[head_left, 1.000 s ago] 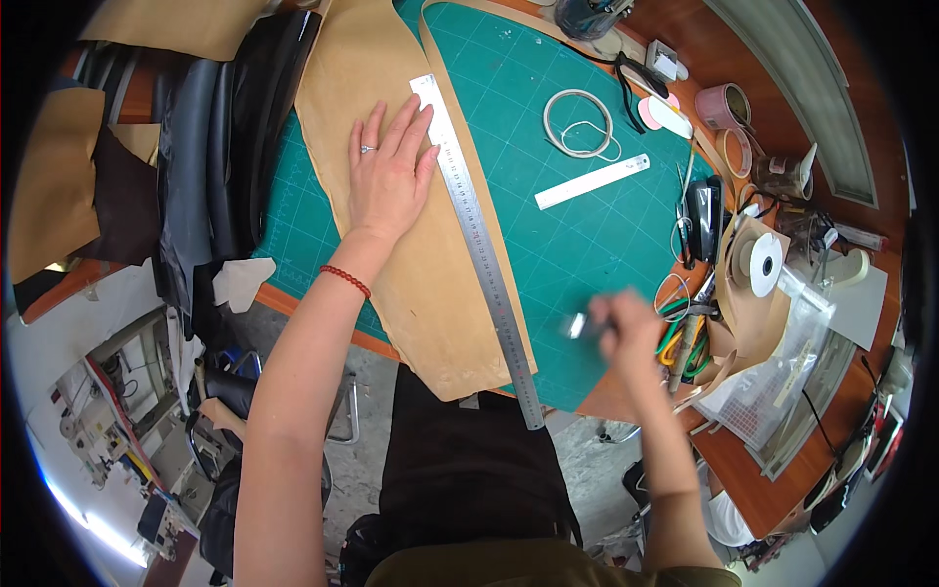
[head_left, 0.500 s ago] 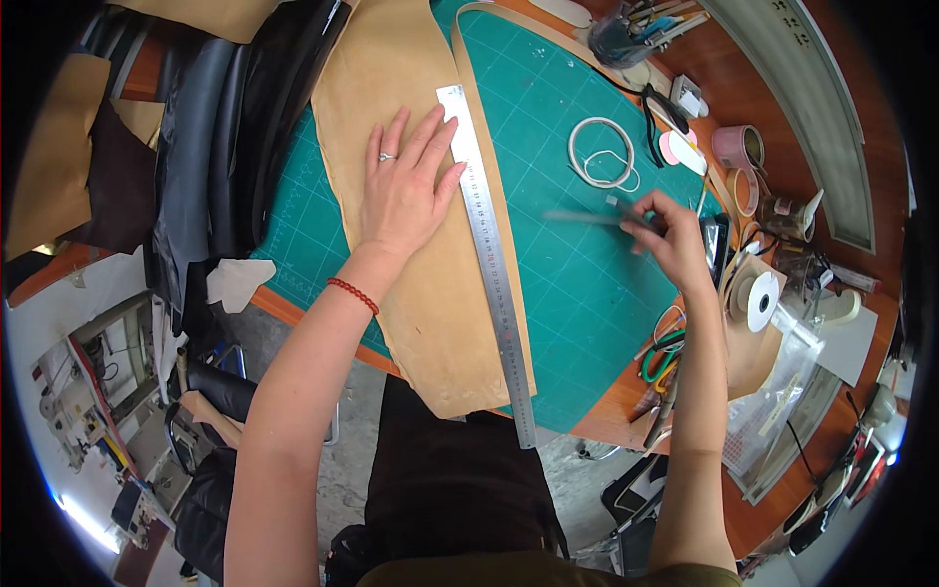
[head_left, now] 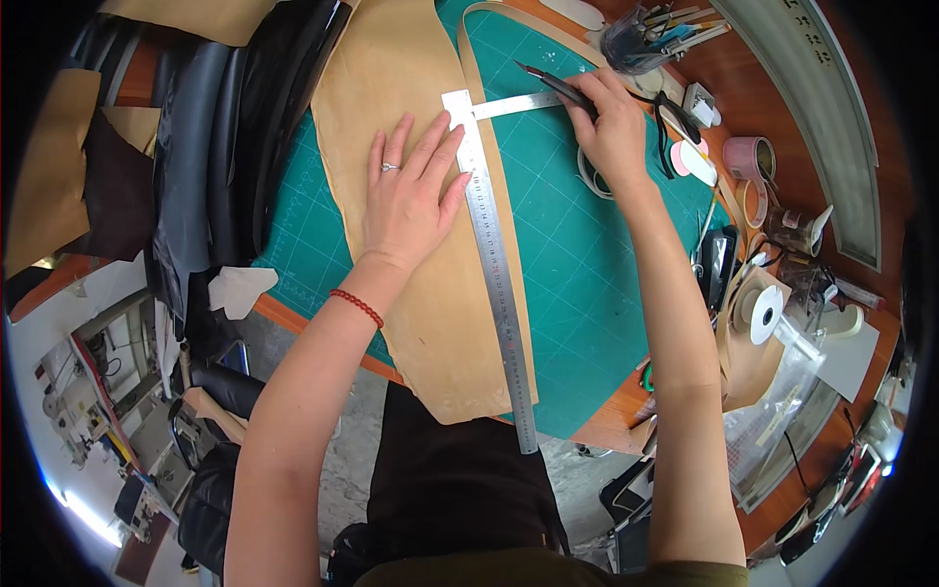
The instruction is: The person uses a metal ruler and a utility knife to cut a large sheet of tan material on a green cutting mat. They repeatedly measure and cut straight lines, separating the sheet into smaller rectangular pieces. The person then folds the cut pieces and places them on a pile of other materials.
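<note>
A tan sheet of leather (head_left: 421, 293) lies on the green cutting mat (head_left: 577, 293). Along its right side runs a long steel ruler (head_left: 494, 264), leaving a narrow leather margin beyond it. My left hand (head_left: 416, 186) rests flat across the leather and the ruler's upper part, fingers spread. At the upper right, my right hand (head_left: 611, 127) is closed on a black craft knife (head_left: 562, 86), blade pointing up and left. The same hand holds a short steel ruler (head_left: 514, 106), whose far end reaches the long ruler near its top.
A coil of pale cord (head_left: 590, 174) is partly hidden by my right wrist. Dark leather rolls (head_left: 220, 157) hang at the left edge. On the right stand a tool cup (head_left: 631, 44), a pink tape roll (head_left: 748, 157) and a white spool (head_left: 761, 315).
My right hand has moved up and left, bringing the short ruler to the long ruler's upper end; the craft knife now shows clearly. My left hand stays on the long ruler.
</note>
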Demonstrator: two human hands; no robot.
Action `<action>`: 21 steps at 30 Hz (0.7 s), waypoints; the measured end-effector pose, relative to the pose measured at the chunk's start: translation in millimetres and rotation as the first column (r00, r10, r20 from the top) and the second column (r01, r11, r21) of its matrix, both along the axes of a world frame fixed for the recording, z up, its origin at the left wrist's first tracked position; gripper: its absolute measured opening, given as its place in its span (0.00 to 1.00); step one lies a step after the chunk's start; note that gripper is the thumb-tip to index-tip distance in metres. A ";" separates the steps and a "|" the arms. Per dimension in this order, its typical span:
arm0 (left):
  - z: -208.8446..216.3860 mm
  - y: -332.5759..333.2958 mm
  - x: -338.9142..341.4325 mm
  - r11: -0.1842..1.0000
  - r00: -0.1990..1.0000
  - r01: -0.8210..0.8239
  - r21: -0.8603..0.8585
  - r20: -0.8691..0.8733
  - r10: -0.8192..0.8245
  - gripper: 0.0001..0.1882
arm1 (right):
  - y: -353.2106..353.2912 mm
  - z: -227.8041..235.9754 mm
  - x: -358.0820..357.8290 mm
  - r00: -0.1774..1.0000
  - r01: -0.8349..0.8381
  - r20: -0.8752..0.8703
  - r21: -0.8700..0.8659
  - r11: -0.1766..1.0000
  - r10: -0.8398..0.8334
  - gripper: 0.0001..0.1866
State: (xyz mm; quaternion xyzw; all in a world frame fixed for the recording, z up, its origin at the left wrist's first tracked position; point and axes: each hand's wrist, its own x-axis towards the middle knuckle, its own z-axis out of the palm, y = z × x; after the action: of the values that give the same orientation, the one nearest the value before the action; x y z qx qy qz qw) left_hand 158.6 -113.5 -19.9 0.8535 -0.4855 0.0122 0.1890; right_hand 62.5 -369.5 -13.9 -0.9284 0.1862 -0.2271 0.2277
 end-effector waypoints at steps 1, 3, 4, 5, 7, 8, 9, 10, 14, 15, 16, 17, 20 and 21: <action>0.0 0.0 -0.2 1.000 1.000 0.001 0.003 0.002 -0.001 0.26 | 1.6 -2.8 -0.1 1.000 0.009 0.006 0.000 1.000 -0.009 0.08; 0.2 -1.3 0.1 1.000 1.000 0.004 0.007 0.005 -0.004 0.26 | 4.6 -4.7 0.1 0.999 0.033 0.016 -0.005 0.999 -0.032 0.08; -0.1 -1.5 -0.4 1.000 1.000 0.007 0.009 0.004 -0.007 0.26 | 7.0 -4.7 -0.6 0.999 0.048 0.018 -0.009 0.999 -0.048 0.07; -0.4 -1.8 -0.7 1.000 1.000 0.011 0.011 0.003 -0.011 0.26 | 9.0 -5.3 -1.0 0.998 0.064 0.020 -0.013 0.998 -0.064 0.06; -0.6 -0.8 1.1 1.000 1.000 0.012 0.013 0.013 -0.012 0.27 | 9.2 -10.1 1.5 0.996 0.058 0.070 -0.045 0.997 -0.055 0.06; -0.9 -0.3 1.2 1.000 1.000 0.014 0.013 0.018 -0.015 0.27 | 8.9 -12.2 1.6 0.994 0.059 0.094 -0.061 0.996 -0.053 0.05; -1.3 0.1 0.1 1.000 1.000 0.015 0.015 0.017 -0.015 0.27 | 9.2 -13.4 0.4 0.994 0.062 0.093 -0.059 0.996 -0.056 0.05; -1.2 0.1 0.7 1.000 1.000 0.013 0.016 0.021 -0.014 0.27 | 9.0 -14.1 1.5 0.994 0.063 0.097 -0.056 0.996 -0.058 0.05; -1.9 -1.3 0.0 1.000 1.000 0.011 0.007 0.011 -0.011 0.27 | 7.4 -15.9 -0.8 0.993 0.071 0.095 -0.038 0.997 -0.067 0.06; -2.5 -1.0 0.3 1.000 1.000 0.011 0.006 0.013 -0.011 0.27 | 7.6 -17.0 -0.8 0.992 0.072 0.103 -0.038 0.997 -0.067 0.06; -3.1 -1.4 0.7 1.000 1.000 0.010 0.002 0.015 -0.010 0.27 | 6.7 -17.4 -0.6 0.992 0.071 0.110 -0.041 0.997 -0.066 0.05; -3.5 -1.4 0.8 1.000 1.000 0.009 -0.002 0.017 -0.008 0.27 | 6.0 -17.7 -0.6 0.991 0.070 0.117 -0.044 0.997 -0.064 0.05; -3.6 -1.3 0.8 1.000 1.000 0.013 -0.009 0.011 -0.013 0.28 | 6.0 -18.3 -0.3 0.989 0.071 0.132 -0.034 0.997 -0.066 0.05; -3.4 -1.6 0.6 1.000 1.000 0.014 -0.011 0.012 -0.014 0.29 | 5.2 -18.6 -0.6 0.989 0.072 0.131 -0.037 0.997 -0.067 0.05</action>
State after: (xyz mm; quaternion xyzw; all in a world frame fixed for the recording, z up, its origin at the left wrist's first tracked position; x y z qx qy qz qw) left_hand 159.2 -115.1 -23.4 0.8489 -0.4925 0.0186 0.1909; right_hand 61.9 -364.2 -32.6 -0.9091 0.1984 -0.2987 0.2119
